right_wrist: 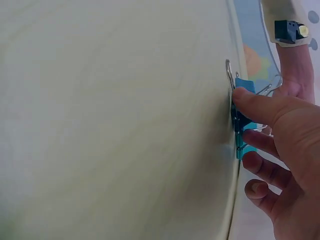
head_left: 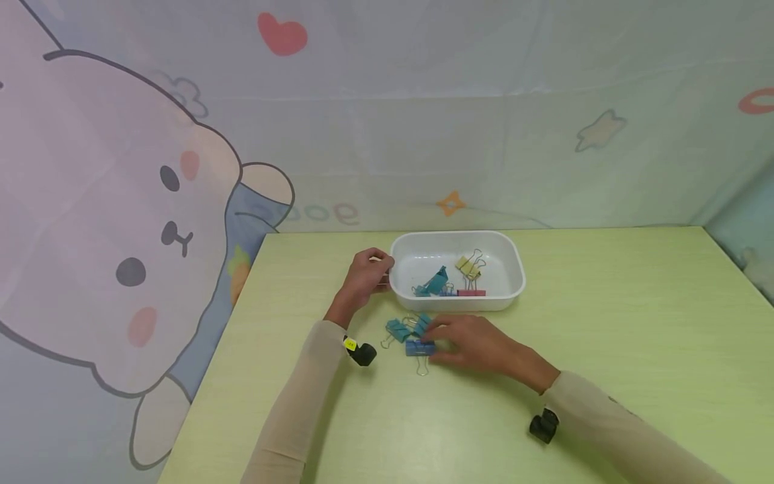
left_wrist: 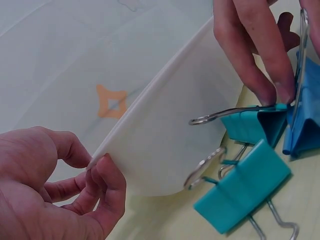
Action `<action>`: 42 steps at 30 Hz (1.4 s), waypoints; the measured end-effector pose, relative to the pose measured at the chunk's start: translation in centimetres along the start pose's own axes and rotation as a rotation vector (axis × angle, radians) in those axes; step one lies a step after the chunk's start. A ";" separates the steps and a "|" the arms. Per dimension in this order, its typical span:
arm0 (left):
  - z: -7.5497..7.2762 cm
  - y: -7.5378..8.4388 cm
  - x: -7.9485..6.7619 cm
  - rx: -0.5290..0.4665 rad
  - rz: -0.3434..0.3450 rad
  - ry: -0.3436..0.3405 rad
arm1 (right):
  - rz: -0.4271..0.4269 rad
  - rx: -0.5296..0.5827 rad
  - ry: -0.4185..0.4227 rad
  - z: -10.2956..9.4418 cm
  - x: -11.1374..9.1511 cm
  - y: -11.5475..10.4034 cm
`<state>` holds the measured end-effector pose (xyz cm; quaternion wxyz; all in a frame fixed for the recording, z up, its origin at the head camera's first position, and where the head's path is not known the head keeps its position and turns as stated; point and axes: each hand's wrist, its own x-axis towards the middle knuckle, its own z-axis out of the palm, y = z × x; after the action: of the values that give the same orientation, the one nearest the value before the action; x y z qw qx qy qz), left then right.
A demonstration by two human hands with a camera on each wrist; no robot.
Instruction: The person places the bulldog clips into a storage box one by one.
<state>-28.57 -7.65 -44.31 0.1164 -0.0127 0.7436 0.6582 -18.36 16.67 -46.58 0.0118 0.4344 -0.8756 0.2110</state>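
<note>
A white plastic tray [head_left: 456, 304] stands near the table's back edge. My left hand [head_left: 366, 274] pinches its left rim, thumb and fingertips meeting there in the left wrist view. In front of the tray lie a blue binder clip [head_left: 414, 348] and two teal ones, the left teal clip [head_left: 397, 330] and the right teal clip [head_left: 421, 325]. My right hand [head_left: 474, 344] has the blue clip between thumb and fingers, the thumb [right_wrist: 245, 97] against it in the right wrist view. Its other fingertips [left_wrist: 285, 92] come right at the right teal clip's edge.
Inside the tray are several binder clips: a yellow clip [head_left: 468, 267], a red clip [head_left: 471, 293], and teal and blue ones at the left. A patterned cloth [head_left: 387, 134] hangs behind the pale green table [head_left: 605, 302]. Each wrist wears a small black camera.
</note>
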 end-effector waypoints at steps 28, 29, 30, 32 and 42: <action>0.0 0.0 -0.1 0.002 -0.008 0.020 | -0.101 0.009 0.059 -1.5 0.3 -1.3; 0.0 0.0 -0.1 0.001 -0.009 0.021 | -0.107 0.006 0.067 -1.8 0.3 -1.3; 0.0 0.0 -0.1 0.002 -0.009 0.023 | -0.111 0.002 0.075 -2.1 0.4 -1.3; 0.0 0.0 -0.1 0.003 -0.009 0.023 | -0.119 -0.016 0.098 -2.9 0.6 -1.2; 0.5 0.5 0.9 -0.017 -0.010 0.052 | -0.112 -0.052 0.179 -8.3 2.3 1.6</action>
<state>-29.44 -6.93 -44.03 0.1002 -0.0342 0.7407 0.6634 -22.35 18.94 -39.13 0.1132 0.4615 -0.8506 0.2252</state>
